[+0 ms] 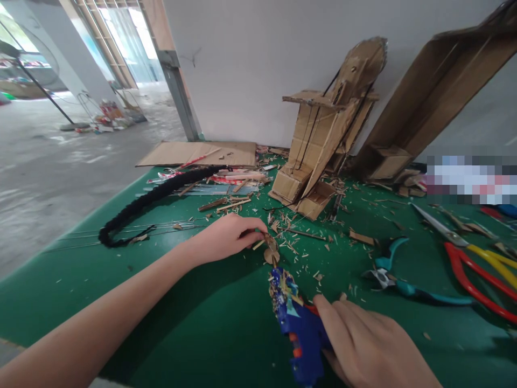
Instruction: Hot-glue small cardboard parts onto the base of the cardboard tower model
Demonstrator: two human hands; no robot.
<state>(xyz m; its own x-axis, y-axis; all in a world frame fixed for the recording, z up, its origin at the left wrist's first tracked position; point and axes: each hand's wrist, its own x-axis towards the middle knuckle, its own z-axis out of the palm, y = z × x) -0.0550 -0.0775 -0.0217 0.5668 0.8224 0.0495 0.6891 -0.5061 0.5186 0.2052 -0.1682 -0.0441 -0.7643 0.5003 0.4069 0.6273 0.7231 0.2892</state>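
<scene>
In my right hand (pixel 363 334) is a blue hot glue gun (pixel 297 323), the fingers wrapped round its handle by the red trigger. Bits of dried glue and cardboard cling to its front. The nozzle meets a small round cardboard disc (pixel 271 255) at the middle of the table. My left hand (pixel 232 236) is closed, thumb and forefinger pinching a small cardboard piece (pixel 270 241) at the disc's upper edge. A thin pale stick (pixel 258 245) pokes out beneath those fingertips. Whether the piece and the disc are joined cannot be made out.
A cardboard structure (pixel 311 140) with black cords stands behind my hands, a larger cardboard form (pixel 436 91) to its right. Teal-handled cutters (pixel 420 288) and red-and-yellow-handled scissors (pixel 464 258) lie right. A black fuzzy strip (pixel 149 199) curves at left. Cardboard scraps litter the green table (pixel 181 323).
</scene>
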